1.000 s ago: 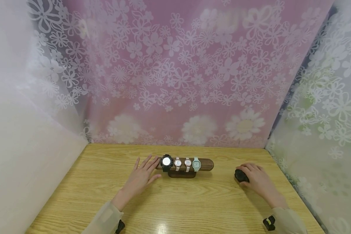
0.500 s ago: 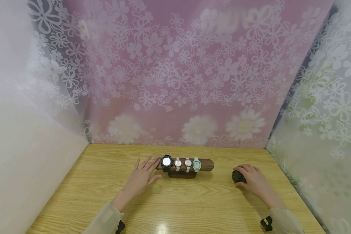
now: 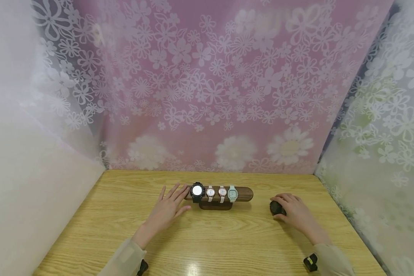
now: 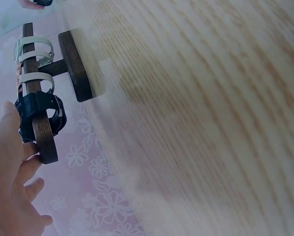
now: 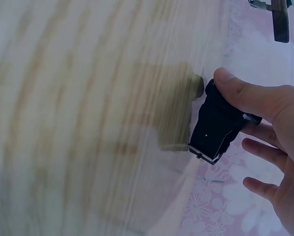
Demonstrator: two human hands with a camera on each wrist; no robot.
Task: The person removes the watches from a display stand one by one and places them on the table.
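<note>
My right hand (image 3: 294, 212) pinches a black wristwatch (image 3: 276, 208) between thumb and fingers, to the right of a dark wooden watch stand (image 3: 245, 194). In the right wrist view the watch's black strap (image 5: 213, 129) hangs down with a metal buckle at its lower end. Around the bar sit a large black watch (image 3: 197, 191), two small watches with pale straps, one of them a white-strapped watch (image 3: 210, 193), and a mint green square watch (image 3: 232, 194). My left hand (image 3: 167, 207) has its fingers extended, with fingertips touching the bar's left end beside the large black watch.
The wooden table (image 3: 210, 241) reaches back to a pink flowered curtain (image 3: 207, 96). Pale sheets flank both sides. Bare bar shows at the stand's right end, and bare tabletop lies between the stand and my right hand.
My right hand has moved left with the black wristwatch, closer to the stand. My left hand stays at the bar's left end.
</note>
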